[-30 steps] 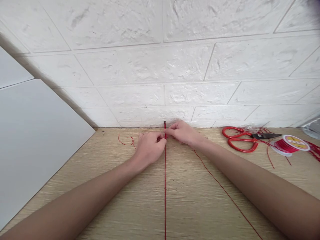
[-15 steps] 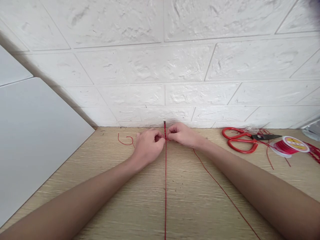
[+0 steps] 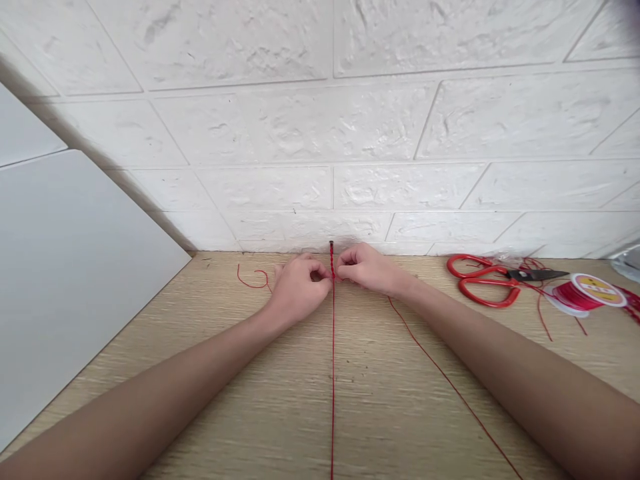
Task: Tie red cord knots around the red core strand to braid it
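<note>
A red cord (image 3: 333, 373) runs straight up the middle of the wooden tabletop to a dark nail (image 3: 331, 243) at the foot of the wall. Just below the nail its upper stretch is a knotted, twisted braid (image 3: 332, 261). My left hand (image 3: 303, 287) pinches at the cord from the left, thumb and forefinger together at the braid's lower end. From the right, my right hand (image 3: 367, 270) pinches at the same spot, its fingertips close to the braid. One loose red strand (image 3: 440, 370) trails from under my right wrist toward the front. Another thin end (image 3: 253, 285) curls left of my left hand.
Red-handled scissors (image 3: 487, 283) lie at the right, beside a spool of red cord (image 3: 583, 293) and cut red scraps. A clear plastic piece (image 3: 507, 257) sits behind them. A white panel (image 3: 85, 280) stands at the left; the white brick-pattern wall (image 3: 280, 133) rises behind.
The view has shifted slightly, so everything on the table sits a little farther right. Both hands keep their pinch at the braid's lower end, with hardly any movement.
</note>
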`<state>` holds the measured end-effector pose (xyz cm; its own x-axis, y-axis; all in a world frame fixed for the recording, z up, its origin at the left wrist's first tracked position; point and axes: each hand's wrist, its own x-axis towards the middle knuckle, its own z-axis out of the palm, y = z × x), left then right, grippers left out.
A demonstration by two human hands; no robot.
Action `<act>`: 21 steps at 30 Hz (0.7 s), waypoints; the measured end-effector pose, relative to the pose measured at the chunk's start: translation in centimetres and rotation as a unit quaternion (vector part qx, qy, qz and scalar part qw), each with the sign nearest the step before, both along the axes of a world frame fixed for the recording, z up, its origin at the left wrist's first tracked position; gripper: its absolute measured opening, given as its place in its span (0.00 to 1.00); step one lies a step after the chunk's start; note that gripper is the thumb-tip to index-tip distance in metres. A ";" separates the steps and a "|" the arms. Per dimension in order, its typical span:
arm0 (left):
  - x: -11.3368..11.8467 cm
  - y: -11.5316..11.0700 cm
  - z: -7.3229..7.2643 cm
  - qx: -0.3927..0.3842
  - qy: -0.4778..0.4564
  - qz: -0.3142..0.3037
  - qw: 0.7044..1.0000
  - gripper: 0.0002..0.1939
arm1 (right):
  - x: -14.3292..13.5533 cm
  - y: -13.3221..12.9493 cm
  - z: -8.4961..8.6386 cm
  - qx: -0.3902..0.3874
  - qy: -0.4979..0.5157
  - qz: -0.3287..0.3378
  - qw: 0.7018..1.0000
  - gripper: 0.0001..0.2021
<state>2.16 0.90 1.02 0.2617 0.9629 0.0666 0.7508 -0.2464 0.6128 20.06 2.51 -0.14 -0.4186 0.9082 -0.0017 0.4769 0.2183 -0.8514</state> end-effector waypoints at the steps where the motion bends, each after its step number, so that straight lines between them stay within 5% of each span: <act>1: 0.0 0.0 0.0 0.001 0.000 0.005 1.000 0.07 | 0.0 0.0 0.0 0.002 0.000 0.000 1.000 0.09; 12: -0.3 0.3 0.0 -0.035 -0.027 0.009 0.999 0.05 | 0.1 0.0 0.2 0.004 -0.010 0.031 0.999 0.08; 21: -0.8 0.7 -0.2 -0.039 -0.012 -0.047 0.998 0.07 | 0.4 0.0 0.7 0.020 -0.051 0.090 0.994 0.05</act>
<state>1.41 1.64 0.84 0.3497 0.9368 0.0008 0.7114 -0.2661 0.6505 20.49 2.48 0.60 -0.5740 0.8187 -0.0180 0.5106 0.3406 -0.7895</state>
